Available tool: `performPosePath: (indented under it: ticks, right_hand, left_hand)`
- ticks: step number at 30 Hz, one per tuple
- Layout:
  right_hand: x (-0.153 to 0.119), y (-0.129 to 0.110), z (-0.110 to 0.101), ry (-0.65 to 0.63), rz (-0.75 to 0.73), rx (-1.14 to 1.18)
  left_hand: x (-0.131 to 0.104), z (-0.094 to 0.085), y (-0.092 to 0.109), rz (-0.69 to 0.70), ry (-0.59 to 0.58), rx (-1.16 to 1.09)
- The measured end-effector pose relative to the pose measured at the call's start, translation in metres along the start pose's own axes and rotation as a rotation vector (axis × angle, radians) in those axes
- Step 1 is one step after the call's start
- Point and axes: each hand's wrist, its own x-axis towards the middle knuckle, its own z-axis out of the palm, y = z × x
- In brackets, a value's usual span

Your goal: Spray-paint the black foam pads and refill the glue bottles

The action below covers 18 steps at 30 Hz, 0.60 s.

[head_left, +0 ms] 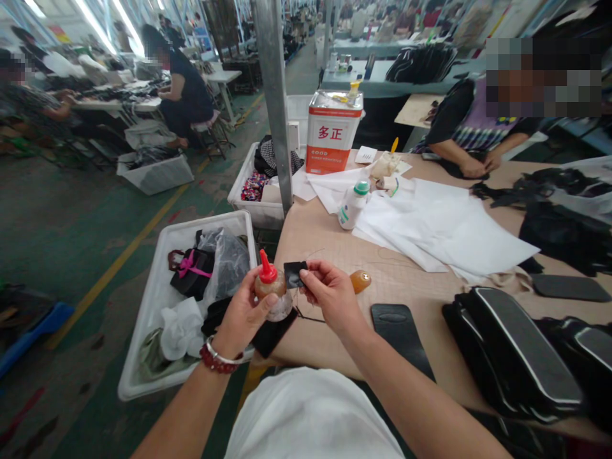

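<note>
My left hand (249, 308) is wrapped round a clear glue bottle (277, 305) with amber liquid and a red pointed cap, held upright at the table's near left corner. Between the thumb and fingers of my right hand (329, 290) is a small black square piece (295, 274), close beside the bottle's neck. An amber-handled tool (360, 281) lies on the table just past my right hand; its other end is hidden. Below the bottle, a flat black piece (275, 333) rests at the table's edge.
White sheets (430, 220) and a green-capped white bottle (354, 205) lie ahead on the table (325, 233). A large tin (333, 132) stands at the back. Black cases (514, 350) are stacked at right. A white bin (143, 325) is at left. A co-worker (468, 121) sits opposite.
</note>
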Motion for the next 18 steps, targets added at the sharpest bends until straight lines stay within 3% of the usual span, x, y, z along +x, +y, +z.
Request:
performPosePath:
  ticks: [13, 18]
  right_hand:
    - [0.002, -0.003, 0.0, -0.002, -0.092, -0.108]
    - [0.007, -0.001, -0.005, 0.012, -0.108, -0.159]
  left_hand:
    - [0.005, 0.009, -0.002, 0.03, -0.047, 0.053]
    - [0.004, 0.013, 0.003, -0.018, -0.078, 0.051]
